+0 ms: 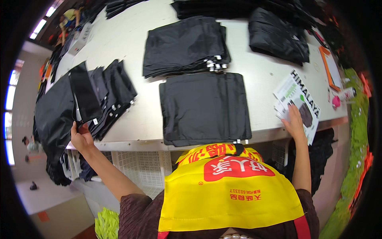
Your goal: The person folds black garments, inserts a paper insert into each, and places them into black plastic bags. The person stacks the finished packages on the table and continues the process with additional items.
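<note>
My left hand (80,136) grips the lower edge of a folded black fabric piece (84,92) lifted off a spread pile of similar black pieces (113,93) at the table's left end. My right hand (294,121) rests flat on a small stack of printed paper cards (298,101) near the table's right front edge. Straight ahead of me, between both hands, lies a flat black folded bag (205,107). Behind it sits a neat stack of black folded bags (185,46) with white tags.
The white table (135,119) curves across the view. A bulky black bundle (278,38) lies at the back right, an orange-edged board (330,65) at the far right. White plastic crates (137,169) stand under the table. A yellow apron (230,195) covers my front.
</note>
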Action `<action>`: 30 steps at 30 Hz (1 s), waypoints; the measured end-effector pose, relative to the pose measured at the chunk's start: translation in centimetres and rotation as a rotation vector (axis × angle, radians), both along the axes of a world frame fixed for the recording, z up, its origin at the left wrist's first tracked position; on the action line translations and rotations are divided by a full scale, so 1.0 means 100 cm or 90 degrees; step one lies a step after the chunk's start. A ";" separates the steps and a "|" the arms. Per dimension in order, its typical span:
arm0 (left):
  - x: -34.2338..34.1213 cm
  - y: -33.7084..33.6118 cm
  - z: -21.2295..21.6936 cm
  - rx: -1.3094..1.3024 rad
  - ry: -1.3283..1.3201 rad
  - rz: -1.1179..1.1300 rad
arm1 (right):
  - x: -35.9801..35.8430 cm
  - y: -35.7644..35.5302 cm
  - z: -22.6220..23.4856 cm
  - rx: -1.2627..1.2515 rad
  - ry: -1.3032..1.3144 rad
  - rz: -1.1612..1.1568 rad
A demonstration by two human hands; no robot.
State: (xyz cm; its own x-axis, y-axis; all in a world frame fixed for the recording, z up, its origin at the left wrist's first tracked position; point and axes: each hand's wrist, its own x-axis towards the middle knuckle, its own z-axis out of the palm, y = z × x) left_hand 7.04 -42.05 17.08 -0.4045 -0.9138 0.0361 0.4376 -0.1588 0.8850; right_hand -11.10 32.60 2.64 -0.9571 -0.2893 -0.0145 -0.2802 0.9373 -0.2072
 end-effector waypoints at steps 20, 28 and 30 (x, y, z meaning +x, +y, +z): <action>-0.136 0.396 -0.196 -0.803 -0.468 -0.288 | 0.014 0.103 0.022 0.131 0.017 0.051; -0.137 0.400 -0.209 -0.778 -0.441 -0.245 | 0.010 0.099 0.024 0.024 0.161 0.090; -0.140 0.398 -0.212 -0.744 -0.451 -0.256 | 0.000 0.091 0.049 -0.058 0.288 0.115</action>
State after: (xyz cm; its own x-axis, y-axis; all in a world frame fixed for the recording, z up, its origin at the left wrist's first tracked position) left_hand -6.97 -2.23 -4.12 -0.8758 -0.3202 0.3612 -0.0442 0.7984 0.6005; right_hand -11.12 41.67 7.52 -0.7959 -0.4315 0.4246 -0.5172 0.8492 -0.1065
